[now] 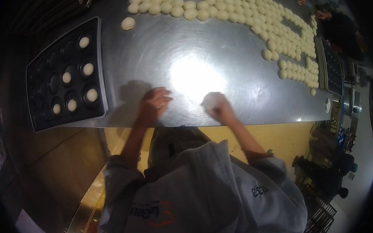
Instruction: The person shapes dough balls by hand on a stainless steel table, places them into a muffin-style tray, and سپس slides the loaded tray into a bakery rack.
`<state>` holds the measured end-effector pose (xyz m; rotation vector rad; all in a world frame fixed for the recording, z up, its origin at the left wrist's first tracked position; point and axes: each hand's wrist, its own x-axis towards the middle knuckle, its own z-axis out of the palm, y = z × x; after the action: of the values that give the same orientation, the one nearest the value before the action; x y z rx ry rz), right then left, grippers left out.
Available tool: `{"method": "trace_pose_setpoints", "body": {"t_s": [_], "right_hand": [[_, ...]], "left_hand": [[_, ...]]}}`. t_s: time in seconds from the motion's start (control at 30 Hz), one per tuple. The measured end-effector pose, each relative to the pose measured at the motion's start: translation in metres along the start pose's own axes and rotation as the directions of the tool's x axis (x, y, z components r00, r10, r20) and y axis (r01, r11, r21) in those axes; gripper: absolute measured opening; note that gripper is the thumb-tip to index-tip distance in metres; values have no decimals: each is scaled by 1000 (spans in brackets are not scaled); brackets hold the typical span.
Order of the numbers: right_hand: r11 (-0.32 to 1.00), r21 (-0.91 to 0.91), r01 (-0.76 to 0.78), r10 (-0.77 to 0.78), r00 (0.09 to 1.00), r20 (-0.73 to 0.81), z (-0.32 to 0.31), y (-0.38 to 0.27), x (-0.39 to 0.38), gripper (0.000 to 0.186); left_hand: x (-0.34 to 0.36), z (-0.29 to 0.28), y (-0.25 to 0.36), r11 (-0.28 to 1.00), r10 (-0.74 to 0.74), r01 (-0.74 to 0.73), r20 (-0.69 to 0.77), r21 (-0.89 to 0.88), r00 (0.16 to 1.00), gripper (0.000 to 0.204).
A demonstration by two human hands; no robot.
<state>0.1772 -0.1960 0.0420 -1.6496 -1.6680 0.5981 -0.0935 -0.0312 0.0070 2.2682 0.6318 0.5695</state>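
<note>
our bare left hand point(155, 103) and bare right hand point(219, 107) curl above a shiny grey metal table point(149, 51); we cannot tell if either grasps anything.

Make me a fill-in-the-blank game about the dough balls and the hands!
1. The dark tray at the left end of the table holds ____ dough balls.
2. The person's right hand is farther from that tray than their ____ hand.
3. Far more dough balls lie on the metal table than in that left-end ____.

Missing words: six; left; tray.
</note>
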Motion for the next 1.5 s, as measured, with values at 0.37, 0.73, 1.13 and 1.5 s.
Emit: {"method": "trace_pose_setpoints", "body": {"t_s": [0.37, 0.73, 1.13, 1.5], "right_hand": [[998, -34, -52, 45, 983, -178, 9, 20, 28, 19], [978, -81, -191, 163, 951, -264, 7, 18, 90, 13], [950, -35, -312, 276, 883, -379, 10, 29, 119, 16], [908, -305, -288, 159, 908, -387, -7, 52, 104, 22]], "left_hand": [[54, 25, -4, 997, 32, -21, -146, 80, 989, 12], [102, 32, 0, 986, -121, 137, -162, 91, 979, 13], [131, 10, -4, 987, -162, 161, -184, -21, 970, 12], [128, 5, -5, 990, -130, 137, -192, 24, 973, 14]]}}
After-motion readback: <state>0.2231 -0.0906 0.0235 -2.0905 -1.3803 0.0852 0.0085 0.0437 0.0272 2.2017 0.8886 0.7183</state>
